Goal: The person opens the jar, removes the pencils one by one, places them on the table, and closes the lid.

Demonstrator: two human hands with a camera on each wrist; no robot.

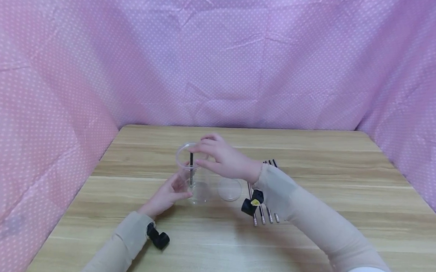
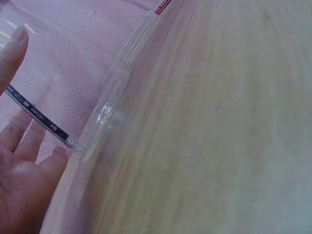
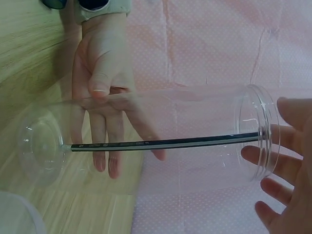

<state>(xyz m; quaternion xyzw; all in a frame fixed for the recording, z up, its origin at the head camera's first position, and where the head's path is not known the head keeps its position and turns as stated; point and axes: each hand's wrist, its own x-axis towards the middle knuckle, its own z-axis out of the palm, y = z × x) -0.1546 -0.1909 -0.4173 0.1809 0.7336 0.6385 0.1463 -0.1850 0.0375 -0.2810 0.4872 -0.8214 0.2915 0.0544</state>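
A clear plastic jar (image 1: 199,190) stands on the table, with my left hand (image 1: 168,195) holding its side, thumb in front and fingers behind. Inside the jar is a black pencil (image 3: 161,144) marked HB. It reaches from the jar's bottom up to its mouth. My right hand (image 1: 222,156) is at the mouth, its fingers spread around the rim (image 3: 265,131) and close to the pencil's top end. In the left wrist view, part of the left hand (image 2: 24,180) shows beside the pencil's lower end.
A clear round lid (image 1: 229,190) lies on the table to the right of the jar. Several more pencils (image 1: 262,215) lie side by side under the right forearm. A pink dotted cloth (image 1: 215,63) hangs around the wooden table (image 1: 208,250).
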